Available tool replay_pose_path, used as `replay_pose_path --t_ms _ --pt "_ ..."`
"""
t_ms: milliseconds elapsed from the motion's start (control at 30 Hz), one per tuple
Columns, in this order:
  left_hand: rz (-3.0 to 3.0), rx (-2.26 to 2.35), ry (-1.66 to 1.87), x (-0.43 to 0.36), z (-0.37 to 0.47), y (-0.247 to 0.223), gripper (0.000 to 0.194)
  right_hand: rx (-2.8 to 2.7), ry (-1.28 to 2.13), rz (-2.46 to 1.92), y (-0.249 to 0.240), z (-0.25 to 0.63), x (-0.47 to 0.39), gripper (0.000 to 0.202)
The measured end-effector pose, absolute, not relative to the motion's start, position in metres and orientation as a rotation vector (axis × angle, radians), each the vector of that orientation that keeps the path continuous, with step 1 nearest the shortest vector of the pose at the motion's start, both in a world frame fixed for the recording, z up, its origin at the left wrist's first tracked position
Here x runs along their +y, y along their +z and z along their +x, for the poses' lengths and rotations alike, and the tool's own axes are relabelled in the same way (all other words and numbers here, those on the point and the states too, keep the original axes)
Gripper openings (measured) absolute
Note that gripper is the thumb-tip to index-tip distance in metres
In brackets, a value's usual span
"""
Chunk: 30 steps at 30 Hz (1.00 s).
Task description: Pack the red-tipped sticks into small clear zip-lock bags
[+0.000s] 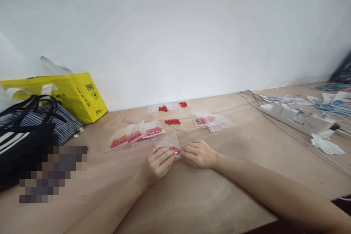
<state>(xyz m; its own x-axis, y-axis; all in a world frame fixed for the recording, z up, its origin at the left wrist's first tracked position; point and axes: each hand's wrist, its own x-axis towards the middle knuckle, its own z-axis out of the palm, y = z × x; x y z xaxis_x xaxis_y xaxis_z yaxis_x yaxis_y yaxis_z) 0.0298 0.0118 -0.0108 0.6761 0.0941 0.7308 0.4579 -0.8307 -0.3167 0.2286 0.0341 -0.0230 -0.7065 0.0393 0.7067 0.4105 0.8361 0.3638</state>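
Between my two hands lies a small clear plastic bag with red-tipped white sticks in it, their red ends towards me. My left hand has its fingers closed on the bag's near left edge. At the near right edge, my right hand pinches the same bag, its fingertips partly hidden. Just beyond are several loose red-tipped sticks, fanned side by side. Left of them, clear bags of red-tipped sticks overlap. More clear bags, with red ends showing, lie to the right.
By the wall is a clear sheet or bag with small red pieces. A yellow bag and a dark striped bag stand left. A white power strip with cables, crumpled tissue and flat packets lie right.
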Motion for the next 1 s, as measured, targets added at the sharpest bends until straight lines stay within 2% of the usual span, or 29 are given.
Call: replay_pose_path --t_ms 500,1000 --pt "-2.459 -0.543 -1.087 0.009 0.027 -0.009 0.012 -2.268 -0.663 -0.338 -0.027 0.227 0.036 0.018" --pt "-2.291 -0.551 -0.931 0.0 -0.001 0.003 0.013 -2.198 -0.62 -0.467 -0.026 0.236 0.041 0.014"
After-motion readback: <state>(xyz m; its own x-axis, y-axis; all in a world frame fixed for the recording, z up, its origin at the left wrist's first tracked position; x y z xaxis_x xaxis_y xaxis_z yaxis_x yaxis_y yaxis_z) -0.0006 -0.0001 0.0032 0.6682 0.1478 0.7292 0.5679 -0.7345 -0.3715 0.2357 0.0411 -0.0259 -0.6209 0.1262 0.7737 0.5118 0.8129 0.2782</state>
